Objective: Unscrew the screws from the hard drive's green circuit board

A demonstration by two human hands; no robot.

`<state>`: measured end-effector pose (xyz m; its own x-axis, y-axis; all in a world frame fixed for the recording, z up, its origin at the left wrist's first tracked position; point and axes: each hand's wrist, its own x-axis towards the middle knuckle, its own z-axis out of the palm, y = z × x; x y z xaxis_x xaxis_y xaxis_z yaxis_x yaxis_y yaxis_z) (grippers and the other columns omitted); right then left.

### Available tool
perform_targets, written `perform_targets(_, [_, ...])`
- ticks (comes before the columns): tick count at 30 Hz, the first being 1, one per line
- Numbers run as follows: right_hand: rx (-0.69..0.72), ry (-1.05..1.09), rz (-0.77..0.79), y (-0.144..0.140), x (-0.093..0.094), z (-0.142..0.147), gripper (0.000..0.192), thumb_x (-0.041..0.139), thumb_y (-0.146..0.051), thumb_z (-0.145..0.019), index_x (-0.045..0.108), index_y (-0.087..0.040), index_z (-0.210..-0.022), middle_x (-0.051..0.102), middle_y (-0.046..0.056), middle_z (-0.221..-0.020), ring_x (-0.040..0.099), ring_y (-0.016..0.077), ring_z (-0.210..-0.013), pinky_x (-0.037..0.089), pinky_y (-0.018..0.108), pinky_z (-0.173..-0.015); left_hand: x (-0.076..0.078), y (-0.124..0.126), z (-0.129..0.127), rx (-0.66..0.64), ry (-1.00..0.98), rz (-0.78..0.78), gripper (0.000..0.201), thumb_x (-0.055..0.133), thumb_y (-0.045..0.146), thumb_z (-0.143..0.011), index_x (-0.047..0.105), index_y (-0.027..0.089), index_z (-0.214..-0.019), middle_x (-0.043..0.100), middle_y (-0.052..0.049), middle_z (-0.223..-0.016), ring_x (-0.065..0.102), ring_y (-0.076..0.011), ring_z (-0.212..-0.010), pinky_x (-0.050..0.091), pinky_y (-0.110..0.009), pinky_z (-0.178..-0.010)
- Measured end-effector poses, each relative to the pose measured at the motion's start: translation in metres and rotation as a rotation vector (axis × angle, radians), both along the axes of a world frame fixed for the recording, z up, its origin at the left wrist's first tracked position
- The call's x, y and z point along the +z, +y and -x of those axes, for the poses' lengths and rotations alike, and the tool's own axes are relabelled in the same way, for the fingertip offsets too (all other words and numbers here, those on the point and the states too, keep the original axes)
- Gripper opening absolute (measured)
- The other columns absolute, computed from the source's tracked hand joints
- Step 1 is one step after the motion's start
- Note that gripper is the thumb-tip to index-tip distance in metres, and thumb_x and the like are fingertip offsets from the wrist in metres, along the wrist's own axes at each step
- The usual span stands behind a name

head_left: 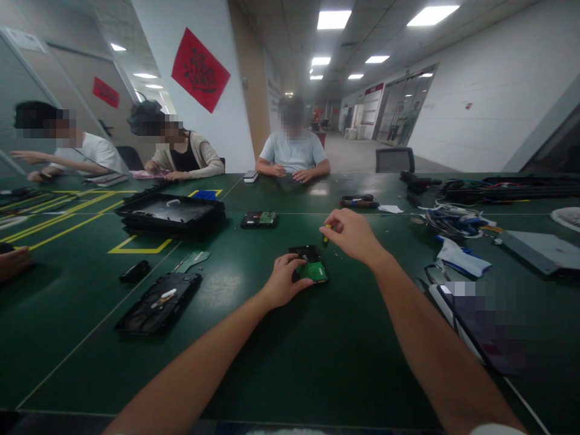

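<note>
A small black hard drive [309, 263] with a green circuit board on top lies on the dark green table [290, 362] in front of me. My left hand [284, 280] grips its near left side and holds it down. My right hand [351, 233] is closed around a small yellow-handled screwdriver [326, 234], held upright with its tip over the far right corner of the drive.
A second drive [259, 219] lies farther back. Stacked black trays [171, 213] stand at the left, another black tray [158, 302] nearer. Cables and tools [453, 220] crowd the right. Three people sit along the far edge; another person's hand [13, 263] rests at the left edge.
</note>
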<state>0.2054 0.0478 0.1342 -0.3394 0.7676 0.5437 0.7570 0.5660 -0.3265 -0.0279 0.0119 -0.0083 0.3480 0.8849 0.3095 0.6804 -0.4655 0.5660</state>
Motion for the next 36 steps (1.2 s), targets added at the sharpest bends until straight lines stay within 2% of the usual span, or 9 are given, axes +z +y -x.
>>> perform_targets(4, [0.114, 0.063, 0.087, -0.003, -0.0002, -0.0009, 0.013, 0.062, -0.022, -0.09, 0.069, -0.021, -0.101, 0.071, 0.005, -0.105, 0.063, 0.013, -0.065, 0.049, 0.03, -0.072, -0.001, 0.0005, -0.0003, 0.003, -0.001, -0.016, 0.059, 0.074, 0.054, -0.083, 0.062, 0.027, -0.134, 0.05, -0.013, -0.143, 0.043, -0.036, -0.136, 0.038, -0.057, -0.115])
perform_targets(6, [0.147, 0.086, 0.133, -0.0044, -0.0005, -0.0001, 0.018, 0.059, -0.019, -0.091, 0.069, -0.022, -0.106, 0.073, 0.003, -0.102, 0.064, 0.0128, -0.065, 0.049, 0.029, -0.071, -0.001, 0.0006, -0.0003, 0.005, 0.001, -0.017, 0.059, 0.074, 0.054, -0.083, 0.062, 0.027, -0.134, 0.05, -0.013, -0.143, 0.043, -0.0358, -0.136, 0.038, -0.057, -0.115])
perform_targets(9, [0.092, 0.094, 0.12, -0.0057, -0.0003, 0.0023, 0.011, 0.06, -0.029, -0.093, 0.068, -0.022, -0.097, 0.073, 0.002, -0.088, 0.064, 0.0152, -0.068, 0.048, 0.029, -0.069, -0.0005, 0.0004, -0.0001, 0.0, 0.003, -0.009, 0.059, 0.073, 0.053, -0.084, 0.061, 0.028, -0.135, 0.05, -0.012, -0.144, 0.043, -0.0359, -0.136, 0.038, -0.057, -0.115])
perform_targets(14, [0.036, 0.124, 0.098, -0.0062, 0.001, 0.0036, 0.014, 0.066, -0.031, -0.09, 0.064, -0.021, -0.099, 0.074, 0.005, -0.095, 0.064, 0.0155, -0.07, 0.048, 0.029, -0.068, -0.0005, 0.0006, 0.0001, 0.0, 0.005, -0.008, 0.059, 0.073, 0.054, -0.084, 0.061, 0.028, -0.135, 0.05, -0.012, -0.143, 0.043, -0.0359, -0.137, 0.039, -0.057, -0.115])
perform_targets(17, [0.003, 0.106, 0.104, -0.0071, 0.0018, 0.002, 0.016, 0.07, -0.034, -0.086, 0.065, -0.02, -0.091, 0.072, 0.005, -0.09, 0.063, 0.0161, -0.069, 0.047, 0.029, -0.067, -0.0013, 0.0012, 0.0, 0.002, 0.01, -0.005, 0.059, 0.073, 0.054, -0.084, 0.061, 0.027, -0.135, 0.05, -0.013, -0.143, 0.042, -0.036, -0.137, 0.039, -0.057, -0.114])
perform_targets(20, [0.078, 0.117, 0.179, -0.0086, 0.0025, 0.0006, 0.018, 0.068, -0.038, -0.088, 0.068, -0.02, -0.089, 0.071, 0.002, -0.082, 0.064, 0.0158, -0.068, 0.047, 0.028, -0.066, -0.002, 0.0015, -0.0002, 0.002, 0.01, -0.004, 0.059, 0.074, 0.053, -0.083, 0.061, 0.027, -0.135, 0.049, -0.013, -0.143, 0.042, -0.0364, -0.137, 0.039, -0.057, -0.114])
perform_targets(24, [0.178, 0.134, 0.258, -0.0085, 0.0025, -0.0006, 0.018, 0.063, -0.036, -0.092, 0.071, -0.023, -0.101, 0.072, 0.001, -0.082, 0.064, 0.0149, -0.067, 0.047, 0.027, -0.065, -0.0025, 0.0018, -0.0001, 0.002, 0.013, -0.013, 0.06, 0.074, 0.053, -0.083, 0.06, 0.028, -0.136, 0.049, -0.012, -0.144, 0.042, -0.0365, -0.137, 0.038, -0.058, -0.115])
perform_targets(30, [0.193, 0.133, 0.235, -0.0046, 0.0038, -0.004, 0.024, 0.057, -0.038, -0.096, 0.075, -0.022, -0.099, 0.073, 0.003, -0.09, 0.063, 0.0151, -0.073, 0.049, 0.028, -0.069, -0.0033, 0.0018, 0.0003, -0.002, 0.011, -0.009, 0.061, 0.074, 0.053, -0.084, 0.059, 0.027, -0.137, 0.049, -0.013, -0.144, 0.041, -0.0363, -0.138, 0.039, -0.056, -0.114])
perform_targets(36, [0.187, 0.151, 0.25, -0.005, 0.0054, -0.0053, 0.023, 0.063, -0.038, -0.093, 0.076, -0.02, -0.099, 0.075, 0.004, -0.09, 0.065, 0.0171, -0.076, 0.048, 0.028, -0.07, -0.0046, 0.0017, 0.0003, 0.004, 0.009, -0.027, 0.059, 0.074, 0.053, -0.084, 0.061, 0.027, -0.135, 0.05, -0.012, -0.143, 0.043, -0.0354, -0.136, 0.039, -0.056, -0.115])
